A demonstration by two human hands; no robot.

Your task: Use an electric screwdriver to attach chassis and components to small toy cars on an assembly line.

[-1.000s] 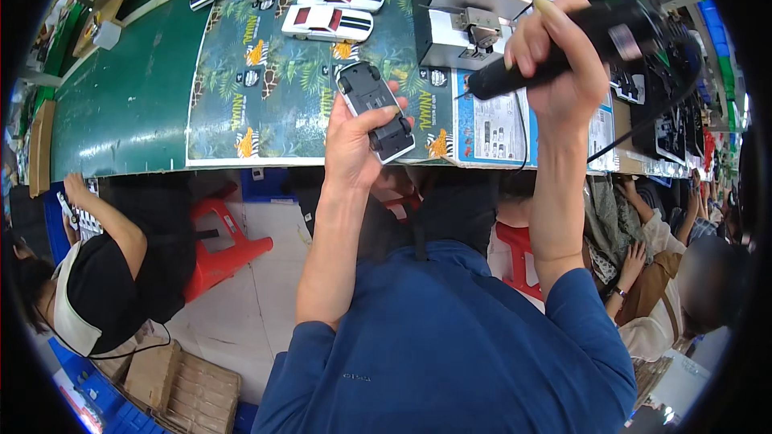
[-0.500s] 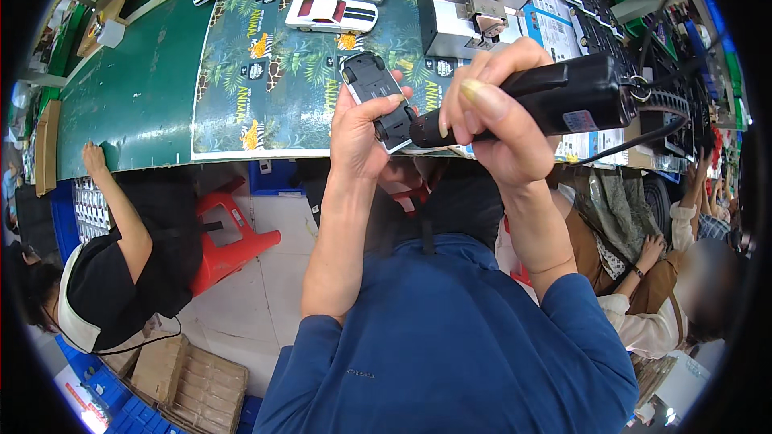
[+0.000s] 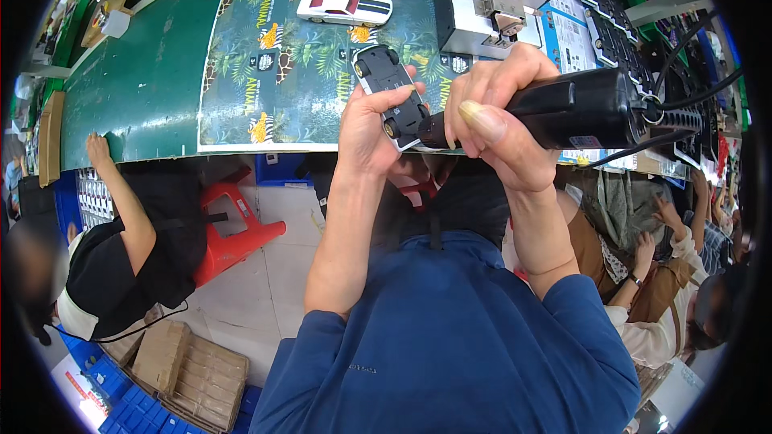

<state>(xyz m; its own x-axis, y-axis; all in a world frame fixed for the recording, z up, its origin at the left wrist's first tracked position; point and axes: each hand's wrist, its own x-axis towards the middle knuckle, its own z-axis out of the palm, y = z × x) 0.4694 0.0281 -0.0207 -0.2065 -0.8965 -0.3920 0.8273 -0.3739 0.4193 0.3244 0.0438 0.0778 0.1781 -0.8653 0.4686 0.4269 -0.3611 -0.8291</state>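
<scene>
My left hand (image 3: 371, 124) grips a toy car (image 3: 388, 84), turned so its black underside faces up. Its thumb lies across the base. A black electric screwdriver (image 3: 571, 108) is held by my right hand (image 3: 507, 116), fingers wrapped round its front part. The screwdriver's tip end points left and meets the near end of the car's underside; the exact contact is hidden. Several white toy cars (image 3: 346, 6) with red interiors and dark stripes stand on the printed sheet (image 3: 310, 104) beyond my left hand.
A metal dispenser-like box (image 3: 490, 12) stands beyond my right hand. Rows of dark car bases (image 3: 615, 36) lie at the right. Cables (image 3: 691, 104) trail from the screwdriver's rear. Co-workers sit at both sides, and a red stool (image 3: 233, 229) stands at the left.
The view has shifted slightly, so the bench things sit a little further right and up. Both hands keep their holds, with the screwdriver still at the car's near end.
</scene>
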